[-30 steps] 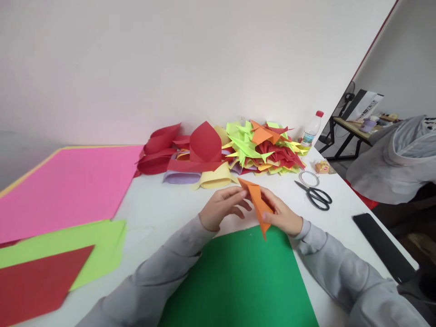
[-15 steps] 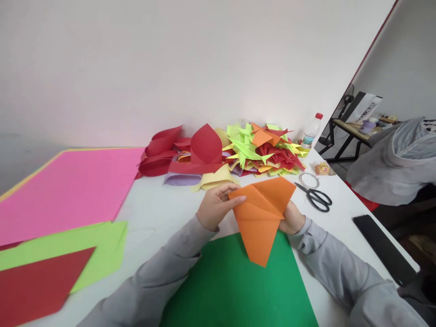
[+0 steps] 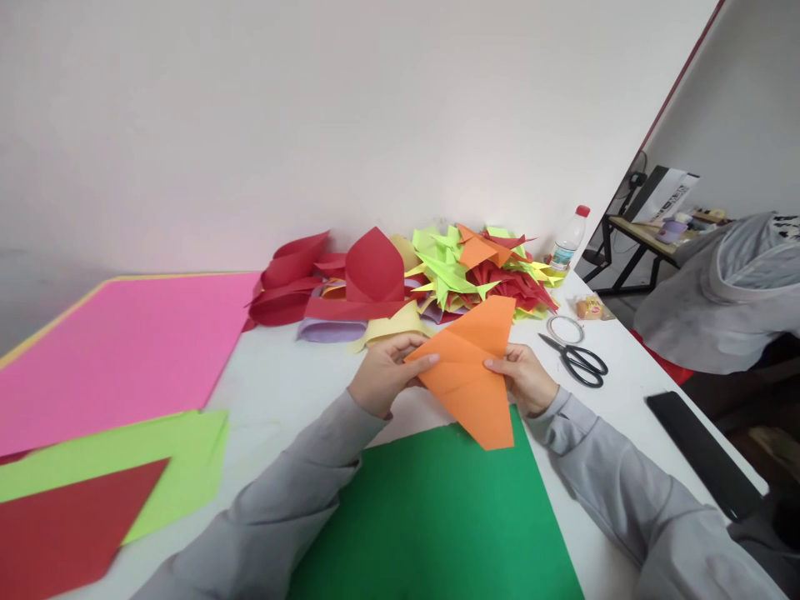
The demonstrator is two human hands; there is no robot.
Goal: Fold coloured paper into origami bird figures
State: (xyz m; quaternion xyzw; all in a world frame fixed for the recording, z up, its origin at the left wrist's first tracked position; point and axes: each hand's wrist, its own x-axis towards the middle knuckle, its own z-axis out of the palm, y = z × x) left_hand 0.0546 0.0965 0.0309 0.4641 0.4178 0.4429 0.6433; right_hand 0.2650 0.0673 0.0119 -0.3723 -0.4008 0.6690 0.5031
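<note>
Head view: Folded orange paper (image 3: 466, 367) is held up between two bare hands, over the far end of a green sheet (image 3: 431, 517) on a white tabletop (image 3: 268, 392). The left hand (image 3: 382, 379) pinches the left corner, thumb in front; the right hand (image 3: 528, 379) has its grip closed on the right side, thumb pressed to the face. Uneven pull between the thumbs could skew or tear the creases, and a loosened pinch might let the folds spring open. Scissors (image 3: 578, 360) lie near the right hand, where a careless sweep might meet the point; the paper's upper corner, reaching too far, could disturb the heap of folded pieces (image 3: 447, 275) beyond. Hidden behind the paper are most fingertips and any rear layers. Whether its lower edge touches the green sheet is hard to tell. That sheet runs out of frame below, and a grey-clad person (image 3: 700, 308) is cut off at right.
</note>
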